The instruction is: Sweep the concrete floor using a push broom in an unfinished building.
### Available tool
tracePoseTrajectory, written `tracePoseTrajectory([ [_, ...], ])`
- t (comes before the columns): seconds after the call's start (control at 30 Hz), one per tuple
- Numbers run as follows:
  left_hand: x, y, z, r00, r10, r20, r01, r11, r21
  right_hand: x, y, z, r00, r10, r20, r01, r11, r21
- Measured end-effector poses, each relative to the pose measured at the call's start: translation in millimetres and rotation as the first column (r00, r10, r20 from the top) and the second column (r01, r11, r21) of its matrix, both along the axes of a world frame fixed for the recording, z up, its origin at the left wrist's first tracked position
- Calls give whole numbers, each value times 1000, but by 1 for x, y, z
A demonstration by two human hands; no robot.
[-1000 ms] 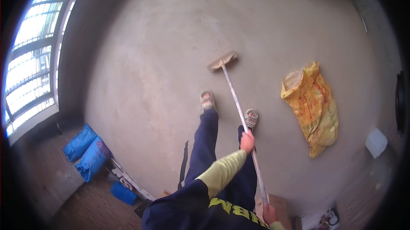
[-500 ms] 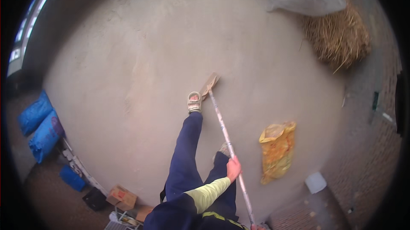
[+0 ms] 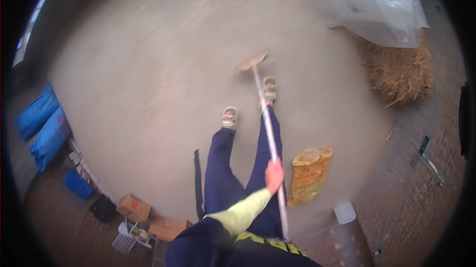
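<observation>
My left hand (image 3: 274, 174) is closed around the pale pole of a long-handled pusher (image 3: 268, 123). The pole slants from the lower edge, between my legs, up past my right foot. At its far end sits a flat wooden board head (image 3: 254, 62), somewhat blurred, low over or on the pale tan ground (image 3: 173, 68). Teeth cannot be made out on the board. My right hand is out of view, and the pole's near end is hidden by my clothing.
A yellow sack (image 3: 310, 175) lies to my right. Far right, clear plastic sheeting (image 3: 372, 9) partly covers a straw bundle (image 3: 401, 71). Blue sacks (image 3: 49, 135) and cardboard boxes (image 3: 134, 206) line the left. A white container (image 3: 344, 213) stands near the brick paving (image 3: 391, 217).
My right foot has stepped forward, ahead of the left. The pusher's board has moved farther forward and slightly right. My right hand has left the lower edge of the view.
</observation>
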State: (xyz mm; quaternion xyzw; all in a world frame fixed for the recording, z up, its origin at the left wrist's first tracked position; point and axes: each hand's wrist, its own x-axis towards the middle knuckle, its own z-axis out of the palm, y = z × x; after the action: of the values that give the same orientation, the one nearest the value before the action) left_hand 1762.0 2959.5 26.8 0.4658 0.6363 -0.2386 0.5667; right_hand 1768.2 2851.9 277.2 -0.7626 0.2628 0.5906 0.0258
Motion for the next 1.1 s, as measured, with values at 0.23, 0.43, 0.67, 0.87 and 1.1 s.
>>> tracePoseTrajectory([
  [0.23, 161, 20, -126, 974, -197, -108, 215, 956, 201, 89, -88, -100, 989, 53, -137, -43, 996, 76],
  [0.43, 205, 40, -128, 999, -33, -14, 34, 999, 43, 160, -84, -83, 979, 200, -24, -197, 975, 99],
  [0.67, 142, 158, -187, 953, 199, 229, -240, 956, 167, 132, 67, -123, 944, -185, -271, 263, 922, 284],
  [0.87, -47, 338, -123, 851, 472, 233, -515, 837, 185, 38, 216, -79, 956, 184, -228, -33, 841, 541],
  [1.1, -364, 387, 22, 742, 571, 350, -556, 817, -154, -88, 353, -86, 909, 413, -59, -286, 720, 632],
])
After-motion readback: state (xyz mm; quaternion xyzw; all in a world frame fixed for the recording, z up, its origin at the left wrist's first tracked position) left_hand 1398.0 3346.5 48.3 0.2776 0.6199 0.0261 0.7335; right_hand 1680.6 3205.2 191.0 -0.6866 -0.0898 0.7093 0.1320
